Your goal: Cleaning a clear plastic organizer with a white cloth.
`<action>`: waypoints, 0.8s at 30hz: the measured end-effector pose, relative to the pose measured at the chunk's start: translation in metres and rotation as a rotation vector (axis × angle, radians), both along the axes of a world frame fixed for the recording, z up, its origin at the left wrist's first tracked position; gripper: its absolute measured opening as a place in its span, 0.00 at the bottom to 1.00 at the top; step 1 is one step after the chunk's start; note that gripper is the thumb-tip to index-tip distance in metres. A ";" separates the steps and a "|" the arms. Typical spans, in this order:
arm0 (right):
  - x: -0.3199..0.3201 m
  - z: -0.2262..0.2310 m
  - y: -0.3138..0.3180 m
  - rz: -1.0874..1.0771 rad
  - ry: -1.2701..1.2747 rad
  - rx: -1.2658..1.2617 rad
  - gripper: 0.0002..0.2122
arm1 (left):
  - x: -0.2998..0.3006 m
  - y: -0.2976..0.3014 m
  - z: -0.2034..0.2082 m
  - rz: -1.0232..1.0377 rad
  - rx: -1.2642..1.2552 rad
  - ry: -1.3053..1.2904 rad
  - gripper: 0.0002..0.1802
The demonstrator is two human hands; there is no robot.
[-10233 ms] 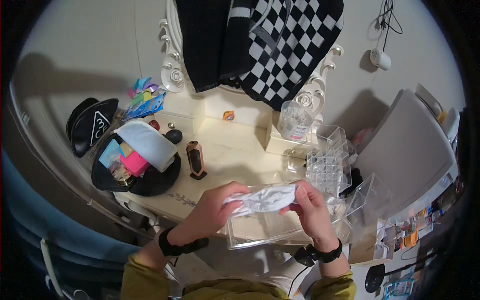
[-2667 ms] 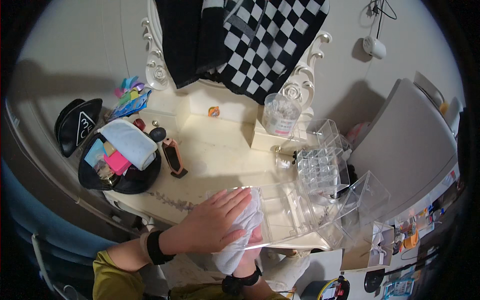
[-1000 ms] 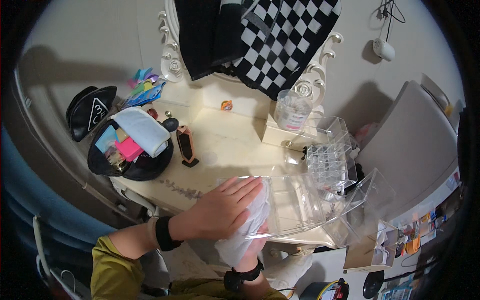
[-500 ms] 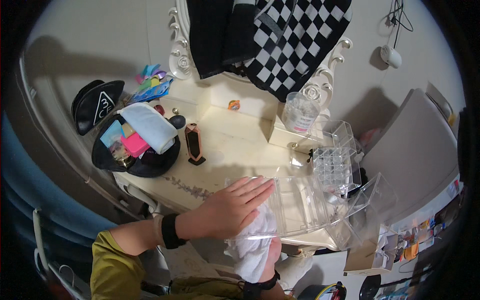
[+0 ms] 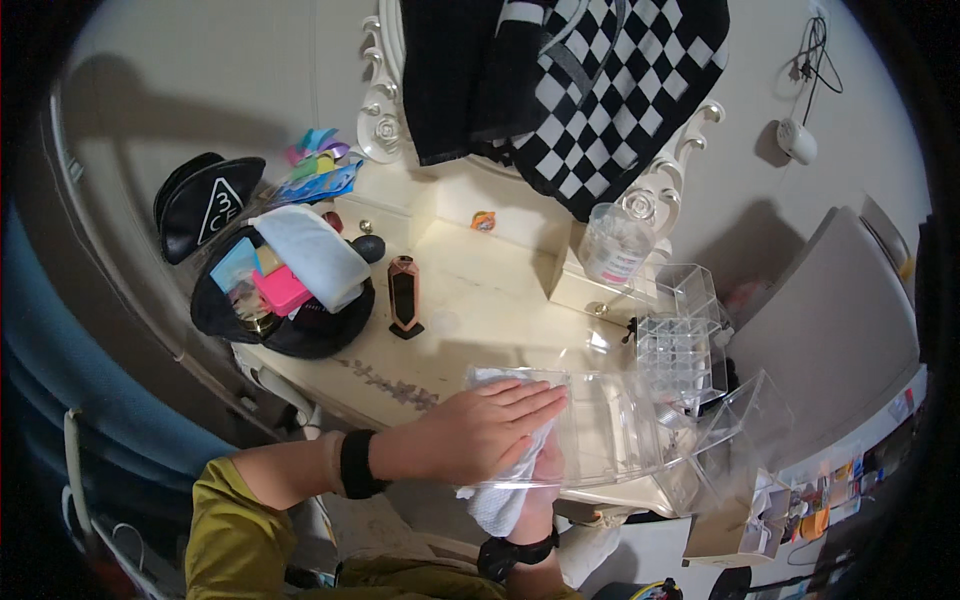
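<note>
A clear plastic organizer tray with ridged dividers is held tilted over the near edge of the dressing table. My left hand lies across its left end, fingers stretched out and close together. Under that hand my right hand shows partly through the clear plastic, with a white cloth bunched against it. The cloth reaches up inside or behind the tray wall to its far left corner. My right fingertips are mostly covered by the cloth and the left hand.
Right of the tray stand a clear compartment box and another clear plastic piece. A clear tub sits on the small drawer. At the left are an open black cosmetic bag and a dark pink-edged bottle.
The white cloth and my right hand have moved farther up along the tray's left end. My left hand stays on the tray. The whole view has shifted slightly.
</note>
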State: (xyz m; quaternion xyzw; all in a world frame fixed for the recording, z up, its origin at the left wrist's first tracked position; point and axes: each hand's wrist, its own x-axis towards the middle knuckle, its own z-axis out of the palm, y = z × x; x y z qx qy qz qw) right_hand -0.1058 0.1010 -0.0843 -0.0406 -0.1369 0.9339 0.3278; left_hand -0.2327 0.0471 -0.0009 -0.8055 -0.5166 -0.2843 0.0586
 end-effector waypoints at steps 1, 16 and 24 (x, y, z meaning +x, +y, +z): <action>0.000 0.006 0.001 0.046 0.056 -0.042 0.21 | 0.001 0.001 0.002 -0.015 0.009 0.014 0.26; -0.019 0.015 0.019 0.160 -0.020 -0.159 0.19 | -0.002 0.001 -0.001 -0.020 -0.015 -0.018 0.24; -0.003 0.015 0.010 0.180 -0.007 -0.222 0.19 | 0.002 0.002 -0.001 -0.038 -0.001 -0.012 0.23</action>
